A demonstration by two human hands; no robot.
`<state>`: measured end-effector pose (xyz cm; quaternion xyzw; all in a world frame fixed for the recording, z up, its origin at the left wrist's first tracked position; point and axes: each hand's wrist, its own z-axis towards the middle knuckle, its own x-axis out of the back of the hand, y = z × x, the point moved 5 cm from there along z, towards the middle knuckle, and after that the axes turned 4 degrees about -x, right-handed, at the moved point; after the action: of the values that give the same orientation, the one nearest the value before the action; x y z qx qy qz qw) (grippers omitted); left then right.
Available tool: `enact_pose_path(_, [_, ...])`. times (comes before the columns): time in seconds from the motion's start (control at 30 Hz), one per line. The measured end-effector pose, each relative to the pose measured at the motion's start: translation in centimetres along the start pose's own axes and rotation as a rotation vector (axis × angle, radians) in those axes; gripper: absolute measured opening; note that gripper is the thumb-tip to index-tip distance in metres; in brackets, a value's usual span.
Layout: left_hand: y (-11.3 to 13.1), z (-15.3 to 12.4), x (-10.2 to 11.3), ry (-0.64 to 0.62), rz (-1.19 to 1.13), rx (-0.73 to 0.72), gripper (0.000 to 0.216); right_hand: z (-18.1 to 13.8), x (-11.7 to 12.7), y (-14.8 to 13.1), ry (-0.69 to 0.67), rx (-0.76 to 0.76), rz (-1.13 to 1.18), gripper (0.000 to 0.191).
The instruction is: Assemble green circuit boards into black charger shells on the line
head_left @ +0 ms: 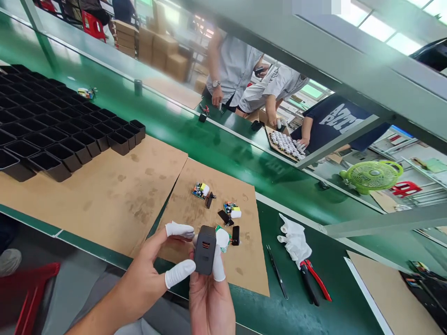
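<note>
My right hand [211,298] grips a black plug-in charger [205,251] upright, its face with an orange-lined port turned toward me. White finger cots cover some of my fingertips. My left hand [159,260] is open beside the charger, thumb and index finger apart; whether a fingertip behind the charger touches it is hidden. Just beyond lie a circuit board with a white part [223,237] and a small black piece [235,235]. Farther off on the cardboard [249,270] are two more circuit boards [200,190] with black end pieces [225,217].
Black open-topped housings [80,144] stand in rows at left. Tweezers [277,272], red-and-black pliers [314,281] and a white glove [295,239] lie at right. A sloping metal beam [349,93] crosses above. People work across the bench near a green fan [375,176].
</note>
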<state>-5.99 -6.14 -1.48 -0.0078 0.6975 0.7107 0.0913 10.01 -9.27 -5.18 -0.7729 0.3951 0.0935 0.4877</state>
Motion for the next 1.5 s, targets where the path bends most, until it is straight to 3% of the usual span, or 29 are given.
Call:
enact_pose_path(0.33, [0.9,-0.5,-0.1,-0.002,0.063,-0.044,0.048,-0.6,0.9,0.9,-0.074,-0.004,0.018,0.038])
enact_pose_path(0.63, [2.5,-0.4,-0.6,-0.004,0.091,-0.103,0.043,-0.9,1.2,1.4,-0.079,0.04,-0.12,0.05])
enact_pose_path(0.77, [1.8,-0.7,-0.9,-0.009,-0.048,-0.058,0.047,-1.1,0.2,0.4,-0.076,0.143,-0.212,0.052])
enact_pose_path(0.87, [0.2,-0.8,-1.1,-0.009,-0.193,0.073,0.068,-1.2,-0.2,-0.4,-0.047,0.278,-0.306,0.045])
enact_pose_path(0.97, [-1.2,-0.7,-1.3,-0.026,-0.218,0.185,0.087,-1.6,-0.8,-1.3,-0.035,0.451,-0.479,0.037])
enact_pose_path(1.07, [-2.0,-0.8,-1.3,-0.033,-0.21,0.234,0.094,-1.8,-0.9,-3.3,-0.057,0.604,-0.725,0.028])
enact_pose_path(1.17, [-2.3,-1.3,-0.7,-0.001,-0.178,0.25,0.09,-1.3,1.4,-7.7,0.071,0.794,-1.064,0.026])
enact_pose_path(1.23, [-2.7,-1.5,0.0,0.019,-0.148,0.28,0.085,-1.0,4.8,-11.8,0.374,0.953,-1.291,0.033])
enact_pose_path(1.3, [-3.2,-1.3,0.6,0.029,-0.136,0.319,0.081,-0.2,8.8,-15.4,0.63,0.924,-1.448,0.046])
enact_pose_path(1.4, [-4.0,-0.7,0.9,0.042,-0.134,0.357,0.076,0.9,13.0,-18.6,0.664,0.848,-1.461,0.049])
enact_pose_path(1.5, [-4.0,-0.3,0.4,0.078,-0.114,0.333,0.069,1.2,13.7,-19.0,0.57,0.807,-1.384,0.049])
